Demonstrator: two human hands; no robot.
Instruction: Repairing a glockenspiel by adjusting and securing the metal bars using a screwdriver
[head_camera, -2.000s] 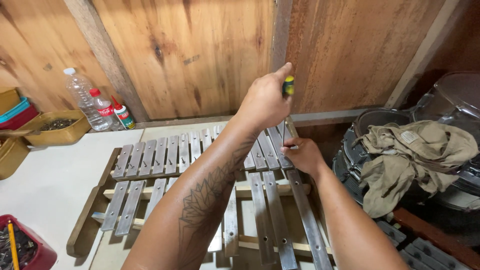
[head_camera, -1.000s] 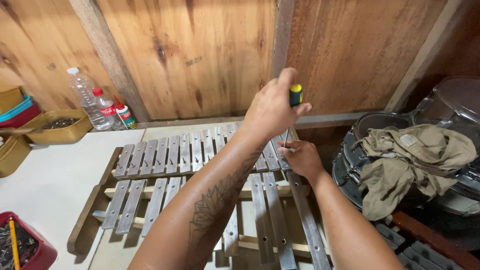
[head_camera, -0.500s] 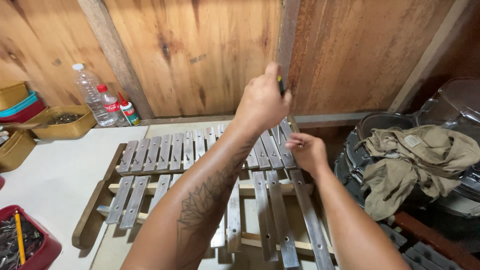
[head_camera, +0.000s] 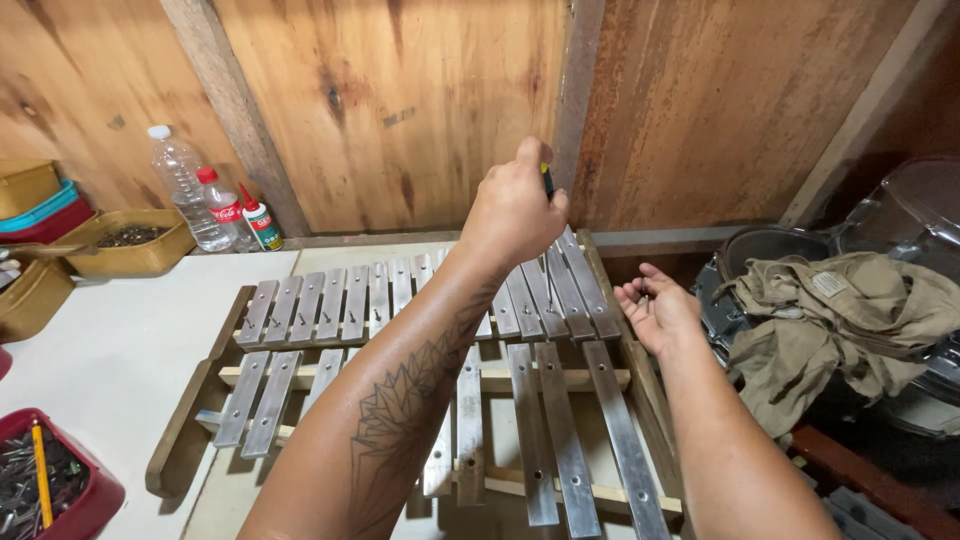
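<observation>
1. Metal-barred wooden xylophone frame (head_camera: 420, 400) lies flat on the pale tabletop (head_camera: 110, 350) right under my arms, its long silver bars running away from me in two rows.
2. On the near row several bars sit loose and unevenly spaced over the wooden rails, with gaps showing between them, so I judge this part is not finished.
3. My right hand (head_camera: 655, 315) hovers palm-up just beside the right end of the far row, fingers loosely curled and half spread; something small seems to rest in the palm, but I cannot tell what it is.
4. My left hand (head_camera: 515, 215) is raised above the far row, closed in a fist around a dark-handled screwdriver with a yellow band (head_camera: 546, 180), whose tip is hidden behind my hand.
5. The far row looks tidier, its bars close together and screw heads showing in many, so I judge most of the fastening there is done.
6. At the near left a red tray of screws (head_camera: 60, 495) sits; farther back stand plastic bottles (head_camera: 200, 205) against the wooden wall, and a khaki cloth (head_camera: 840, 320) lies over drums at right.
</observation>
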